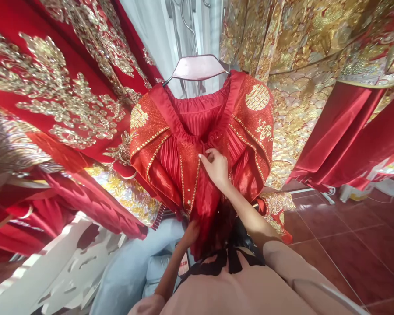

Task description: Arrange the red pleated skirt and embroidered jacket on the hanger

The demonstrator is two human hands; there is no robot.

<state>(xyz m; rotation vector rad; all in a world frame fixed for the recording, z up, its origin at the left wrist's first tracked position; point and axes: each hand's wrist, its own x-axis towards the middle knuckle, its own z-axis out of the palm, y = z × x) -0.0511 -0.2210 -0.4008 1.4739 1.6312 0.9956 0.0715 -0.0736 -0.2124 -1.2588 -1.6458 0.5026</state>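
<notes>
1. A red pleated skirt (197, 144) with gold trim hung from a padded pink hanger (198, 67) in the middle of the view, straight ahead of the person.
2. Its waistband gaped open at the top, showing a plain red lining, and two panels carrying round gold emblems flanked it left and right.
3. The right hand (216, 168) reached up to the front of the skirt, just below the waistband, where the pleats gathered.
4. Its fingers (207, 156) were closed in a pinch on a fold of the red fabric, with the thumb tucked against the cloth.
5. The left hand (189, 232) sat lower, at the skirt's bottom edge, where the red cloth covered most of it.
6. Whether its fingers gripped the hem or merely touched it could not be told.
7. Both forearms rose from beige sleeves at the lower edge of the view, with a black lace collar (228, 261) between them.
8. A red robe with heavy gold embroidery (62, 100) hung on the left, close against the skirt.
9. A gold brocade garment (302, 78) hung on the right, with red satin folds beneath it.
10. Pale blue cloth (131, 267) lay below the skirt on the left, beside a white carved panel (62, 267).
11. Dark red floor tiles (348, 245) showed at the lower right.
</notes>
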